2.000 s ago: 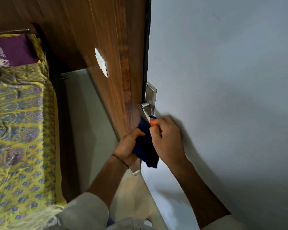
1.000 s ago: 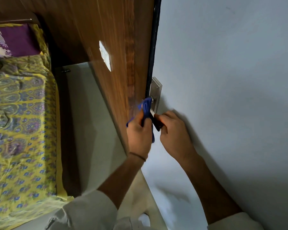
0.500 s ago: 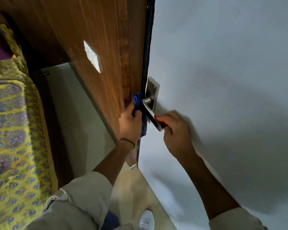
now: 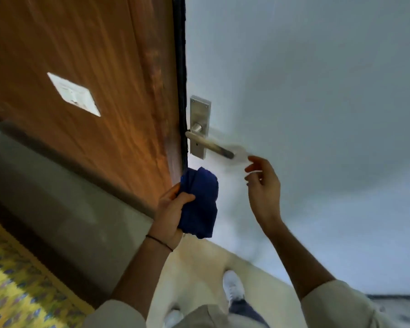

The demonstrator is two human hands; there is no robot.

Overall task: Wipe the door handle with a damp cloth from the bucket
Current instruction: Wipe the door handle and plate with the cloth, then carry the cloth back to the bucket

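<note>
A person in pale rolled sleeves stands at an open door, seen from above, with one white shoe (image 4: 233, 289) planted on the cream floor (image 4: 194, 275) at the bottom of the frame. To the near left, a strip of yellow patterned bedspread (image 4: 14, 292) runs along the edge of the view, blurred.

Higher up, the left hand (image 4: 169, 215), a thin dark band (image 4: 159, 242) around its wrist, has its fingers and thumb closed on a bunched dark blue cloth (image 4: 200, 202). The cloth hangs beside the door's edge, below the handle and not touching it.

The right hand (image 4: 264, 185) is raised against the white door face (image 4: 317, 114), fingers loosely curled and parted, holding nothing. Its fingertips (image 4: 252, 162) sit just beside the free end of the lever without gripping it; motion blur there makes it unclear whether they brush the metal.

The lever door handle (image 4: 211, 144) slopes down to the right from a brushed-steel backplate (image 4: 200, 126) mounted close to the door's dark edge (image 4: 181, 79).

Beyond the edge stands a wood-grain panel (image 4: 92, 67) carrying a white switch plate (image 4: 74, 94). Below it lies a grey strip of floor (image 4: 57, 185).
</note>
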